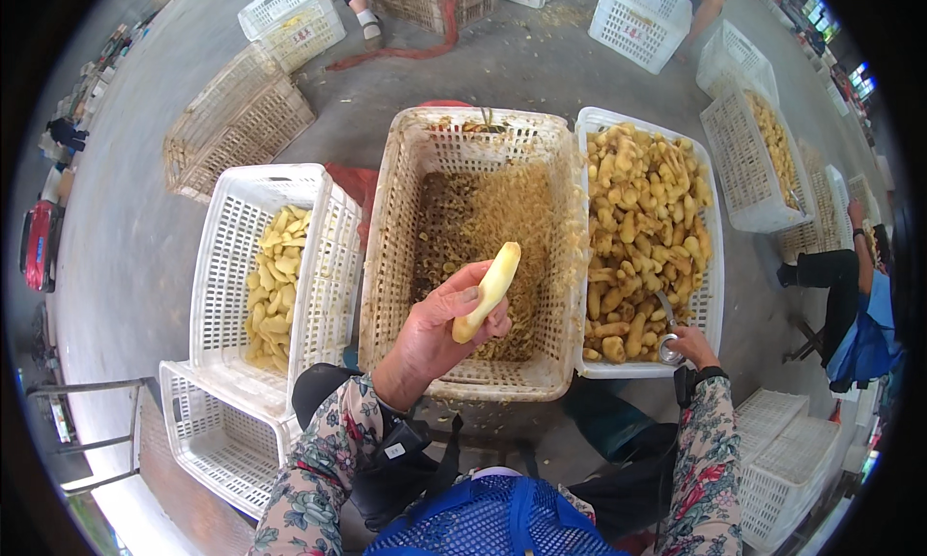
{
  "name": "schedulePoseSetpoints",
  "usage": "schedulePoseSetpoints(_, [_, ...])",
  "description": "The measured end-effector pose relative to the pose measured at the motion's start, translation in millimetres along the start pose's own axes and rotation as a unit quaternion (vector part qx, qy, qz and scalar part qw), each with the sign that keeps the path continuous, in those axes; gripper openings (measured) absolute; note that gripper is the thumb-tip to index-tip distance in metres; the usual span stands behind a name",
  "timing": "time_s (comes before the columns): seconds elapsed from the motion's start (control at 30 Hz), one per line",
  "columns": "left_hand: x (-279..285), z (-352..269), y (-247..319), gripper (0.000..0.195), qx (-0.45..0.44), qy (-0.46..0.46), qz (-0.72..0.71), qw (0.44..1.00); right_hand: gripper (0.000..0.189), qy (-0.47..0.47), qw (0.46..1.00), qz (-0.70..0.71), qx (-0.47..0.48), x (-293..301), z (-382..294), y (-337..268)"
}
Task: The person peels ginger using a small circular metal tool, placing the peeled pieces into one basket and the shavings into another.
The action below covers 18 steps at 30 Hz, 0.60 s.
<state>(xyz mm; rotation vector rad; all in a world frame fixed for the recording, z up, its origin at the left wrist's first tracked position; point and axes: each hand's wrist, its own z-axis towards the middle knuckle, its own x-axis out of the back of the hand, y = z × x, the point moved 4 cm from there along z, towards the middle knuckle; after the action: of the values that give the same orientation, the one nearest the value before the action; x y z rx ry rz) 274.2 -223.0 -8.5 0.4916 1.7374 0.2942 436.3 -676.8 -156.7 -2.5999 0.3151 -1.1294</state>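
Observation:
My left hand (442, 324) grips a pale, peeled ginger piece (491, 292) above the middle crate (572, 266), a soiled plastic one. Brown and yellow peel scraps (510, 201) cover the bottom of that crate. At the right, my right hand (695, 346) holds a metal peeling tool (668, 306) with a curved strip and a round end; its exact kind is unclear. The tool lies over unpeeled ginger (637, 223) filling a white crate (717, 324). In the left white crate (235, 274) lie smooth, peeled ginger pieces (279, 274).
Under the left crate stands another white crate (224, 426). Brown-stained crates (239, 121) stand at the upper left, and a ginger-filled crate (753, 165) at the upper right. A seated person (854, 302) is at the far right. Red netting (405, 49) trails over the concrete floor.

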Motion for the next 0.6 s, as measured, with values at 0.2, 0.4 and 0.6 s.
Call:
schedulePoseSetpoints(0.2, [-6,-11,8,0.04,-0.001,-0.093,-0.047,0.995,0.014,-0.014,0.966,0.259,-0.016,-26,-10,-32])
schedulePoseSetpoints(0.4, [-3,-27,17,0.041,0.008,-0.202,-0.082,0.976,0.011,0.097,0.923,0.372,-0.006,-13,-41,-84])
schedulePoseSetpoints(0.6, [-6,-44,25,0.038,-0.051,-0.146,-0.027,0.988,0.006,0.209,0.891,0.384,0.12,26,-112,-148])
